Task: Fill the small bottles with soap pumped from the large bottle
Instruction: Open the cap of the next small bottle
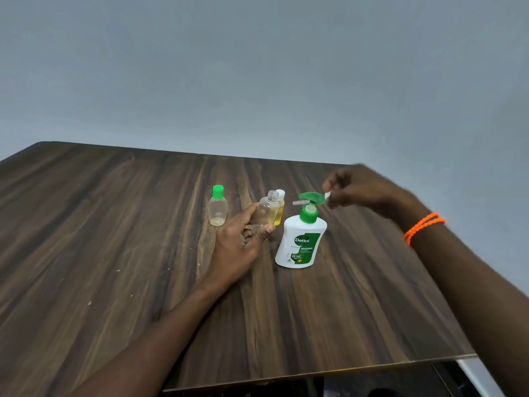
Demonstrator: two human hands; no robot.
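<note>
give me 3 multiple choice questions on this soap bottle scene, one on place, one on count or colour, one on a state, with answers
1. Where does the green-capped small bottle stand?
A. left of the other bottles
B. right of the pump bottle
C. in the right hand

2. How many small bottles are on view?
A. one
B. three
C. five

3. What state is the clear bottle in the left hand in?
A. capped
B. uncapped
C. lying flat

Answers:
1 A, it stands alone on the table, furthest left.
2 B, the green-capped one, the held one and a yellow-filled bottle behind it, beside the pump bottle.
3 B, its threaded neck is bare, while the right hand pinches a small white cap.
</note>
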